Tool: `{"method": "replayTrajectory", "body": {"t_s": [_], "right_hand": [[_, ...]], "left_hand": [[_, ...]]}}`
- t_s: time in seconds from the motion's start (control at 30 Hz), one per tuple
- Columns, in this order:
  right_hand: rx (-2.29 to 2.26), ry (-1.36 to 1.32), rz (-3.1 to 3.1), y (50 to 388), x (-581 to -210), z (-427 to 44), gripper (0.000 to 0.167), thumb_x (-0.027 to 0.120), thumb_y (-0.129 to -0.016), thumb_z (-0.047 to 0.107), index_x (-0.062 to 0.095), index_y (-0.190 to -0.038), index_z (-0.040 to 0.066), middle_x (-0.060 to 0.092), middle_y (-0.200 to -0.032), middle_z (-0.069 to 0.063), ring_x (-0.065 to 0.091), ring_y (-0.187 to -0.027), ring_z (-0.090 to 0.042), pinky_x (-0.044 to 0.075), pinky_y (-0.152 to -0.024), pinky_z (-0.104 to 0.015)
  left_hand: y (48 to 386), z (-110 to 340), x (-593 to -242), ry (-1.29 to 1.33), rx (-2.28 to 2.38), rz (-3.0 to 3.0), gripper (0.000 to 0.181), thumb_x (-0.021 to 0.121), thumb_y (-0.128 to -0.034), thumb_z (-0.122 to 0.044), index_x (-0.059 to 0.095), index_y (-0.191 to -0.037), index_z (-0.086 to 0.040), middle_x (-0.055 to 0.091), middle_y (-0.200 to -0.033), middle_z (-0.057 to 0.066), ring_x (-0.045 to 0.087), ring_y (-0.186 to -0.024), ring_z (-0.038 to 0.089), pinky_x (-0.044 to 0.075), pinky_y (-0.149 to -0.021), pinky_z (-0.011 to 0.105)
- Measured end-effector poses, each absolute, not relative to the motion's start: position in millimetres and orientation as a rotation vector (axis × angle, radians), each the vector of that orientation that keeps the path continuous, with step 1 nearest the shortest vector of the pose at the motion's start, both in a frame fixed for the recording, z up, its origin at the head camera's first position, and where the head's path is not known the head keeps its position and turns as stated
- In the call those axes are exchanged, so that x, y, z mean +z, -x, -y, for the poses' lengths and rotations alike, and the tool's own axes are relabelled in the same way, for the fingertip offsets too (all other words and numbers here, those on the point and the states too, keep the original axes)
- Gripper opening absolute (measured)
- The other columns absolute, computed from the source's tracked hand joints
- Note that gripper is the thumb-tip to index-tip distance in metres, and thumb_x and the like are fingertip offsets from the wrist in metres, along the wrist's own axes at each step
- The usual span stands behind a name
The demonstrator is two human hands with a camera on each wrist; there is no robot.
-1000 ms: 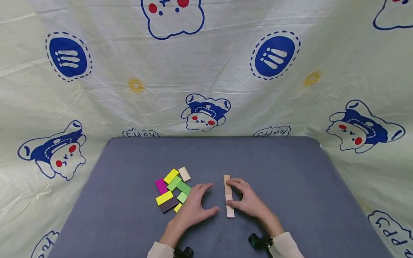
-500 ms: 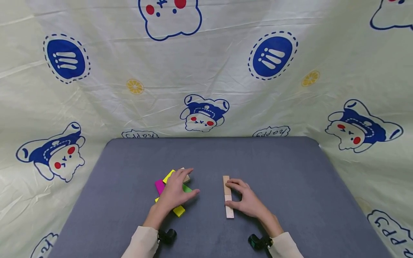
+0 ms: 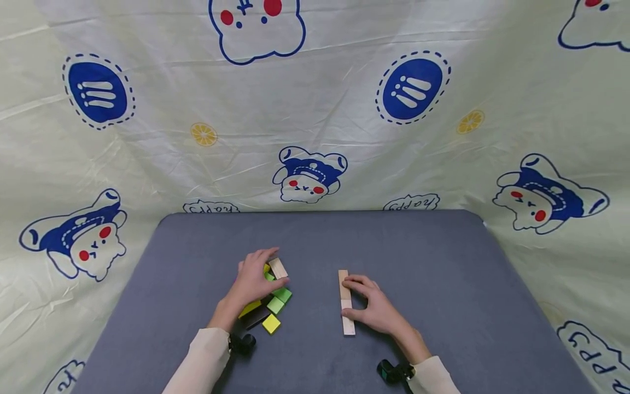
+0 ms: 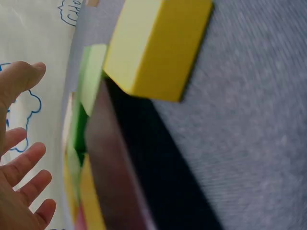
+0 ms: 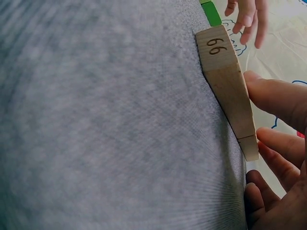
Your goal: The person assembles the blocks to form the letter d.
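Observation:
My left hand (image 3: pixel 251 283) is over the coloured blocks, thumb and fingers spread on either side of a plain wooden block (image 3: pixel 278 268); contact cannot be told. The left wrist view shows those fingers apart. On the right, two plain wooden blocks lie end to end in a row: a far block (image 3: pixel 343 279) and a near block (image 3: pixel 348 324), whose end is marked 66 (image 5: pixel 216 47). My right hand (image 3: pixel 376 311) rests its thumb on the near block and its fingertips on the far one.
Beside the left hand lie a yellow block (image 3: pixel 271 324), a dark block (image 3: pixel 257 316), a light green block (image 3: pixel 275 305) and several others partly hidden. The grey table (image 3: pixel 418 251) backs onto a printed curtain (image 3: pixel 344 126).
My left hand has moved left and away from me, from between the two groups to the plain block at the far end of the pile. The right hand stays on its row.

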State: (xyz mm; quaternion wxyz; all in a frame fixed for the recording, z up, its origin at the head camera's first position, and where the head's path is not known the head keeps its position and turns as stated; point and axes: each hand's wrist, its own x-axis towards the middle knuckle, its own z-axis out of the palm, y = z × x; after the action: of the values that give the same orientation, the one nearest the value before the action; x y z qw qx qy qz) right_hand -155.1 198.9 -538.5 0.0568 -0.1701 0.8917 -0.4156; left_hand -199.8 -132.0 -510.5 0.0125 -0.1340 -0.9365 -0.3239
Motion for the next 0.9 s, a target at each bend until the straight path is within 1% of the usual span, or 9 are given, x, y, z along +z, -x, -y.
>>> {"method": "replayTrajectory", "body": {"t_s": [0.23,0.37,0.63,0.9], "right_hand": [[-1.246,0.508,-2.719,155,-539,-199,0.063,0.086,-0.083,0.031,0.065,-0.139,0.011,0.054,-0.148,-0.007,0.045,-0.141,-0.036,0.039,-0.11,-0.061],[-1.247,0.515,-2.716,155,-538,-199,0.063,0.086,-0.084,0.03,0.064,-0.139,0.01,0.053,-0.148,-0.007,0.045,-0.14,-0.036,0.04,-0.109,-0.061],[-1.253,0.517,-2.709,154,-537,-198,0.062,0.085,-0.084,0.027,0.064,-0.139,0.009,0.053,-0.148,-0.007,0.045,-0.139,-0.035,0.04,-0.109,-0.061],[-1.253,0.516,-2.709,154,-537,-198,0.062,0.085,-0.084,0.028,0.064,-0.139,0.01,0.053,-0.148,-0.007,0.045,-0.139,-0.035,0.04,-0.109,-0.06]], "left_hand": [[203,133,-520,0.304,-1.038,2.952,0.078,0.081,-0.0853,-0.046,0.052,-0.15,-0.014,0.056,-0.147,0.013,0.044,-0.134,0.039,0.025,-0.105,0.062],[204,133,-523,0.265,-1.035,2.957,0.075,0.08,-0.0855,-0.047,0.054,-0.148,-0.014,0.055,-0.147,0.013,0.044,-0.134,0.039,0.021,-0.106,0.063],[206,131,-528,0.201,-0.979,2.969,0.066,0.08,-0.0856,-0.045,0.061,-0.14,-0.013,0.057,-0.142,0.014,0.044,-0.133,0.038,0.018,-0.11,0.065],[205,130,-528,0.19,-0.972,2.958,0.06,0.079,-0.0852,-0.043,0.065,-0.134,-0.01,0.06,-0.136,0.015,0.046,-0.13,0.038,0.019,-0.11,0.066]]}}
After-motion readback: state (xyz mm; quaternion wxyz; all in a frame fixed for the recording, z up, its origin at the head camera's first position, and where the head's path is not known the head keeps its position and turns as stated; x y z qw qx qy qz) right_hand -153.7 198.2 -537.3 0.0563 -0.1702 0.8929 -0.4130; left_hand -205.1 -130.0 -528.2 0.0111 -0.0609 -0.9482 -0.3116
